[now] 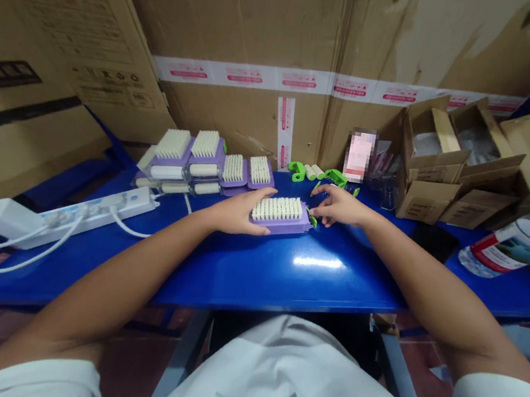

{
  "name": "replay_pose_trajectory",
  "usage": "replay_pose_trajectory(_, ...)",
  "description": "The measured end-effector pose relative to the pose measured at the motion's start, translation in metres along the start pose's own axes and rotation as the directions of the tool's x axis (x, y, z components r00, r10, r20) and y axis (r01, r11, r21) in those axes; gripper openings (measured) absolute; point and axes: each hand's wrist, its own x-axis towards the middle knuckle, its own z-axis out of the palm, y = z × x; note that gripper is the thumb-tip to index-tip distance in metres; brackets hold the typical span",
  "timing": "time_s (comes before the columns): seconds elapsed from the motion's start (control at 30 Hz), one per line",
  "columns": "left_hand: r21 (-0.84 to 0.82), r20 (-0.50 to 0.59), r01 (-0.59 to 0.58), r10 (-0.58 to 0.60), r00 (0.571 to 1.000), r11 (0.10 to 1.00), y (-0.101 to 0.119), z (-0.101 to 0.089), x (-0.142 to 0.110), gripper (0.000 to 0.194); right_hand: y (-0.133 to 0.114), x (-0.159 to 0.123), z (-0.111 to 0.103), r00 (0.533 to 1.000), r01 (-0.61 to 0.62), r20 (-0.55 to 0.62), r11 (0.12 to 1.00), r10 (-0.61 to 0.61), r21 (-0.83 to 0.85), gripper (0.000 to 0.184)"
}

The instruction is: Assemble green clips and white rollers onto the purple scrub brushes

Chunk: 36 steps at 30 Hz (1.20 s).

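A purple brush [279, 210] with rows of cream bristles facing up lies on the blue table. My left hand [241, 211] is closed on its left end, thumb and fingers along opposite sides. A small green part [312, 218] shows at the brush's right end. Close beside that end is my right hand [337, 206], its fingers bent but apart, with nothing visible between them. Whether a fingertip touches the green part is hard to tell. Behind the right hand lie green curved pieces [333, 177] and cream rollers [313, 171].
Several similar purple brushes [206, 149] are stacked at the back left. A white power strip [96, 215] with cables lies left. On the right stand small cardboard boxes [428, 201] and a tilted plastic bottle [504, 244]. Large cardboard sheets [273, 19] wall off the back.
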Motion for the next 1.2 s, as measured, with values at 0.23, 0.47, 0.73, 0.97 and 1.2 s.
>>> replay_pose_trajectory(0.23,-0.004,0.005,0.005,-0.005,1.0,1.0,0.0023,-0.0005,-0.0003,0.108,-0.0051,-0.0026,0.0039,0.998,-0.044,0.027,0.977,0.051,-0.207,0.023)
replay_pose_trajectory(0.47,-0.001,0.007,0.004,-0.004,1.0,1.0,0.0035,-0.0013,-0.0008,0.107,-0.0077,-0.0071,-0.001,0.993,-0.015,0.103,0.943,0.052,-0.333,0.034)
replay_pose_trajectory(0.73,0.011,0.007,0.0,0.0,1.0,1.0,0.0007,-0.0002,0.0001,0.108,-0.0084,-0.006,-0.0048,0.994,-0.019,0.091,0.917,0.061,-0.399,0.031)
replay_pose_trajectory(0.97,0.009,0.016,0.005,-0.005,1.0,1.0,0.0031,-0.0017,-0.0005,0.109,-0.0096,-0.0073,-0.0021,0.996,-0.019,0.072,0.919,0.052,-0.394,0.032)
replay_pose_trajectory(1.2,0.003,0.011,-0.009,0.009,1.0,1.0,0.0014,-0.0009,-0.0007,0.108,-0.0084,-0.0062,-0.0002,0.997,-0.013,0.071,0.936,0.04,-0.351,0.035)
